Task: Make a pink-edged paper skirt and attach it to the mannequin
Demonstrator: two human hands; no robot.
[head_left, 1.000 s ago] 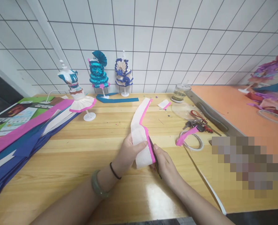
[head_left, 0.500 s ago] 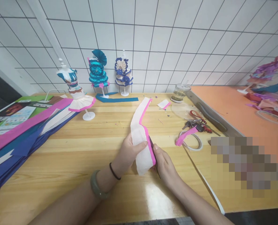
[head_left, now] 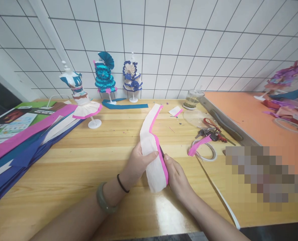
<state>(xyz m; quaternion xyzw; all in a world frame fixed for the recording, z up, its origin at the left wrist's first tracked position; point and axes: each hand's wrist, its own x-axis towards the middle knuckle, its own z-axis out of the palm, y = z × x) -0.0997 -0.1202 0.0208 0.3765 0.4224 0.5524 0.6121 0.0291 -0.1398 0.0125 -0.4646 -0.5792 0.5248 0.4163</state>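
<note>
My left hand is closed on a white crepe-paper strip with a pink border, its thumb pressed flat on top. The strip's far part lies bent away across the table, and its near end curves down. At the pink edge my right hand is closed on a dark, thin, blade-like tool. Only a short length of the tool shows; the paper and my fingers hide the rest. A dress form with a white, pink-edged paper skirt stands to the left.
Long paper strips lie at left. Two paper-dressed forms, one teal and one blue-and-white, stand by the tiled wall. At right are a glass cup, keys, a tape roll and an orange surface.
The near end of the white strip has unfolded downward and toward me. The dark tool, longer in view before, is now mostly covered. Both hands have stayed nearly in place.
</note>
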